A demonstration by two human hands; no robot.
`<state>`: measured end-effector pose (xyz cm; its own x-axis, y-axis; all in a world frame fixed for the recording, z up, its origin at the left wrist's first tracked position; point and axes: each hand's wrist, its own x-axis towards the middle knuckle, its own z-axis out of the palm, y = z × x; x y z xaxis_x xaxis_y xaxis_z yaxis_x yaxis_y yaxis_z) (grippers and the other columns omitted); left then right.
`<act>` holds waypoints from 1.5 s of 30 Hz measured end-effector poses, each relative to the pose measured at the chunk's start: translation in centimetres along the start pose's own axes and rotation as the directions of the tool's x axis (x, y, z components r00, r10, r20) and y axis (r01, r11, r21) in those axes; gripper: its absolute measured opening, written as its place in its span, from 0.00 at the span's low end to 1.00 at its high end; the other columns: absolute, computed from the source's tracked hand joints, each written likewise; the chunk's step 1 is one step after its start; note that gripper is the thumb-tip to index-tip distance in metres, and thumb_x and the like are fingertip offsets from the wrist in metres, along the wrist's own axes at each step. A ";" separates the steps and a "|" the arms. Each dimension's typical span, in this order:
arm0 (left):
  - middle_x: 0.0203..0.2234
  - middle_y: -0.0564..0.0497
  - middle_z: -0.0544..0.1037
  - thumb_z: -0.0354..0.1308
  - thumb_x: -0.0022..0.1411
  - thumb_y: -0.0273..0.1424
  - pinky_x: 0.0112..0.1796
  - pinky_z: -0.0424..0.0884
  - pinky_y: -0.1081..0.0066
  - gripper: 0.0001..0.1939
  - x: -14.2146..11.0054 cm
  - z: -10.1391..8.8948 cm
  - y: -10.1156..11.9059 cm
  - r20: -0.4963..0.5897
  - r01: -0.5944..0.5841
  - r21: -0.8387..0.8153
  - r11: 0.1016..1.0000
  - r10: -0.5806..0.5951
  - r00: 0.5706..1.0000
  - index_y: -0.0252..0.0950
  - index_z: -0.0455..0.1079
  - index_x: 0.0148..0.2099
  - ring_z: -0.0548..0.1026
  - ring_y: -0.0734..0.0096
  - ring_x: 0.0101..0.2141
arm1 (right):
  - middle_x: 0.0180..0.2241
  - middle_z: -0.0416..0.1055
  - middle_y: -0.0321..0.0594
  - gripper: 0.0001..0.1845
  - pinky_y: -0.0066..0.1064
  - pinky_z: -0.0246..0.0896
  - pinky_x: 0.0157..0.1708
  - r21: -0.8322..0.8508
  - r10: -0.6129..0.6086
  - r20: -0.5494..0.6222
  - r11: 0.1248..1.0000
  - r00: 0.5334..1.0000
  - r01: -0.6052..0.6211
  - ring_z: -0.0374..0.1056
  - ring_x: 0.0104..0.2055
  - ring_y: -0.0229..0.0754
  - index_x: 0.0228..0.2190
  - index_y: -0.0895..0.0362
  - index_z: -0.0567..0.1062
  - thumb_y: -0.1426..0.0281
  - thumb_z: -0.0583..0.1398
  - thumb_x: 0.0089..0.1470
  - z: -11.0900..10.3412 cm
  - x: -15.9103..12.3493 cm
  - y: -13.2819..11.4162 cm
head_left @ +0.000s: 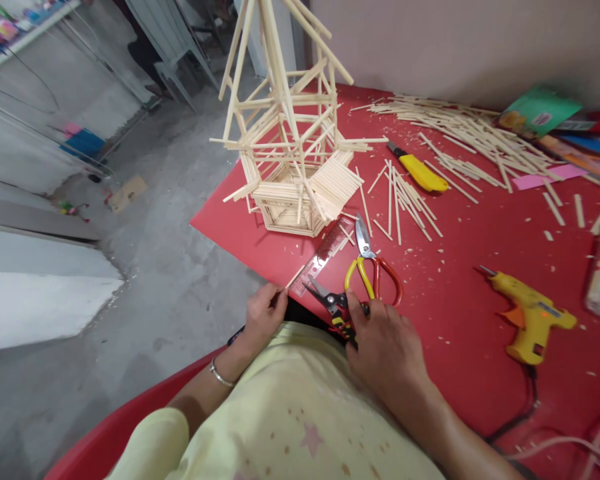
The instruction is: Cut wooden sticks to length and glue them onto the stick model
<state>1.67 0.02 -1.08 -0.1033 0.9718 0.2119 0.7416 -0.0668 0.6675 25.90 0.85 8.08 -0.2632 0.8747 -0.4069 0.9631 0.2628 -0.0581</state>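
Note:
My left hand point(264, 315) pinches a thin wooden stick point(295, 276) at the near edge of the red table point(455, 313), next to a clear ruler point(324, 257). My right hand point(380, 343) rests on the black-and-red handles of small cutting pliers point(330, 301), fingers curled over them. Just beyond lie scissors point(367, 263) with a yellow and a red handle. A tall tower model built of wooden sticks point(290, 133) stands on the table's far left corner.
Loose sticks point(460, 133) lie in piles across the table's back. A yellow utility knife point(420, 172) sits among them. A yellow glue gun point(527, 313) lies at right, its cord running toward me. Coloured packets point(540, 113) line the wall. Concrete floor lies left.

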 end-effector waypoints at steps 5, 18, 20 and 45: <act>0.26 0.51 0.77 0.57 0.66 0.32 0.32 0.68 0.72 0.06 -0.1 0.2 0.0 -0.024 -0.023 0.010 1.000 0.023 0.999 0.37 0.74 0.38 0.74 0.72 0.27 | 0.43 0.69 0.54 0.37 0.43 0.58 0.43 0.001 -0.009 -0.009 1.000 1.000 0.009 0.67 0.46 0.56 0.63 0.57 0.64 0.66 0.61 0.53 0.0 0.0 0.0; 0.26 0.52 0.77 0.57 0.66 0.31 0.31 0.67 0.72 0.06 -0.2 0.2 -0.3 -0.010 -0.025 -0.010 1.000 0.025 1.000 0.37 0.74 0.38 0.73 0.71 0.26 | 0.43 0.68 0.54 0.37 0.43 0.57 0.43 0.007 -0.009 -0.016 1.000 1.000 0.009 0.66 0.45 0.57 0.63 0.57 0.64 0.66 0.61 0.53 0.3 -0.1 0.1; 0.26 0.52 0.77 0.57 0.66 0.31 0.31 0.67 0.72 0.06 -0.2 0.2 -0.3 -0.016 -0.035 -0.018 0.999 0.034 0.999 0.37 0.74 0.38 0.73 0.71 0.26 | 0.43 0.68 0.54 0.37 0.43 0.57 0.43 0.006 -0.011 -0.021 1.000 1.000 0.011 0.66 0.45 0.57 0.63 0.57 0.64 0.66 0.61 0.53 0.4 -0.1 0.2; 0.24 0.52 0.76 0.57 0.66 0.31 0.29 0.66 0.71 0.07 0.0 0.3 -0.9 -0.018 -0.091 -0.037 0.995 0.090 0.996 0.37 0.74 0.37 0.71 0.72 0.25 | 0.43 0.69 0.52 0.37 0.41 0.58 0.43 -0.017 0.008 -0.032 1.000 0.999 -0.009 0.66 0.45 0.54 0.63 0.56 0.64 0.65 0.62 0.52 0.5 0.0 -0.1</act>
<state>1.23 0.12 -1.85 -0.0477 0.9576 0.2840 0.7231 -0.1630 0.6712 25.88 0.64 7.66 -0.2568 0.8897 -0.3775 0.9643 0.2618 -0.0388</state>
